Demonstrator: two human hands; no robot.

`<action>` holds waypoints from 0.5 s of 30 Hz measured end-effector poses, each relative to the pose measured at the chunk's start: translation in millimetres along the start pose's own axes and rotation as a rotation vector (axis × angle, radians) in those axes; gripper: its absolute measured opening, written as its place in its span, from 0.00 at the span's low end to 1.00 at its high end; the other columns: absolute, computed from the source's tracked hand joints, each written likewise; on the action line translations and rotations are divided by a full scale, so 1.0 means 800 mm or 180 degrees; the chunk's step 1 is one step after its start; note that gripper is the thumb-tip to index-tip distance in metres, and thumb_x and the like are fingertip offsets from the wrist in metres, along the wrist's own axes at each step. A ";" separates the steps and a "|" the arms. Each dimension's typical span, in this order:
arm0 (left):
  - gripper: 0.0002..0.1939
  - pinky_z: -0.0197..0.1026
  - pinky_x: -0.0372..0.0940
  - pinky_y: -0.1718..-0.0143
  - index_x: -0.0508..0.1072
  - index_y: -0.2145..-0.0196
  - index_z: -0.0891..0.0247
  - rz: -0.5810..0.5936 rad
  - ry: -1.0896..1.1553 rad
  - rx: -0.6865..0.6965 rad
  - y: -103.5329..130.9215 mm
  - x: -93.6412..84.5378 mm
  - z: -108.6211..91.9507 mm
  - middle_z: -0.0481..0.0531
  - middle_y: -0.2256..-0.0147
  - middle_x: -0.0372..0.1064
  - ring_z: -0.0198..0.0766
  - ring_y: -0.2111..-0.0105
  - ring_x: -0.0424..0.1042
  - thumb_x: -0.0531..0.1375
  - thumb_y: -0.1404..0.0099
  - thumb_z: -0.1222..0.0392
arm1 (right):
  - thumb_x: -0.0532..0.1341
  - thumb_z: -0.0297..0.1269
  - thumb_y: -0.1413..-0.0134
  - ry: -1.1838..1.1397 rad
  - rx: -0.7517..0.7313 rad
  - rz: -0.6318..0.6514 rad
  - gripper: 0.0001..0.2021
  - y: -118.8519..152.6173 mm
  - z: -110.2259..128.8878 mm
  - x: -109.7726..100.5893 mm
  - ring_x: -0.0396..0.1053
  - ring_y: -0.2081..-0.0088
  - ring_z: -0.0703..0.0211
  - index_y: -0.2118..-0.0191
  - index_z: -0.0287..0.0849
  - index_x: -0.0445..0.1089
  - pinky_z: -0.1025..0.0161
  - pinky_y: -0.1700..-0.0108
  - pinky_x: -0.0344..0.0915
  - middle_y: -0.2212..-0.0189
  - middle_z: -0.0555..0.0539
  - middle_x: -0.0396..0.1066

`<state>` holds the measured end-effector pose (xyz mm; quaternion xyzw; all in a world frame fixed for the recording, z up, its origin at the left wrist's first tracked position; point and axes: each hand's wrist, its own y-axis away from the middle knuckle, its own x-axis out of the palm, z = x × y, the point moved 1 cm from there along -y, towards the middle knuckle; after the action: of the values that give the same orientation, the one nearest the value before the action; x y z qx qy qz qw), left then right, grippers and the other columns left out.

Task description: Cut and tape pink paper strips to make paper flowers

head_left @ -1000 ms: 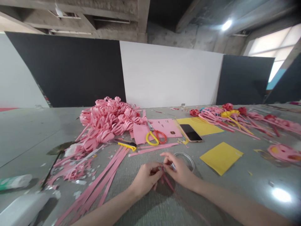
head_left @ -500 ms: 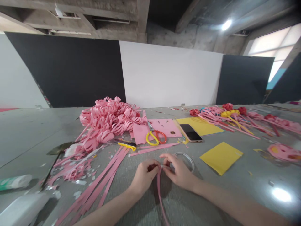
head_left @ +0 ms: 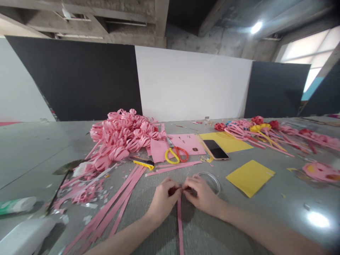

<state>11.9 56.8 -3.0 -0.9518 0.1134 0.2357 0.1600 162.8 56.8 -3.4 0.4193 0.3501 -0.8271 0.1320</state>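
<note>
A long pink paper strip (head_left: 180, 223) hangs from my fingertips toward the near edge of the view. My left hand (head_left: 165, 196) pinches its upper end between thumb and fingers. Fingertips of my right hand (head_left: 200, 194) meet the left ones at that same end, also in a closed pinch; what they grip there is too small to make out. Just behind the right hand lies a roll of clear tape (head_left: 218, 186), partly covered by it. More pink strips (head_left: 117, 205) lie flat to the left of my left hand.
Beyond my hands are scissors (head_left: 172, 156), a yellow box cutter (head_left: 143, 163), a phone (head_left: 216, 150) and a yellow paper (head_left: 250, 178). Pink curled paper (head_left: 124, 134) is heaped at back left, paper flowers (head_left: 257, 127) at back right. A green-white tube (head_left: 18, 205) lies far left.
My right fingers have curled in and closed against the left fingertips. The hanging pink strip has turned its flat side more toward me and hangs straighter.
</note>
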 end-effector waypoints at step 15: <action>0.09 0.33 0.51 0.77 0.59 0.81 0.63 -0.0045 0.0590 -0.0376 -0.007 -0.001 0.007 0.43 0.81 0.52 0.31 0.79 0.54 0.51 0.46 0.59 | 0.50 0.24 0.55 0.0596 -0.0574 -0.0497 0.07 0.008 0.003 0.005 0.55 0.77 0.65 0.77 0.43 0.54 0.60 0.62 0.52 0.80 0.54 0.57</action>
<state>11.0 64.4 -6.0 -0.9781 0.1069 0.1517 0.0941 162.0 51.1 -8.7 0.4526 0.4654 -0.7573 0.0711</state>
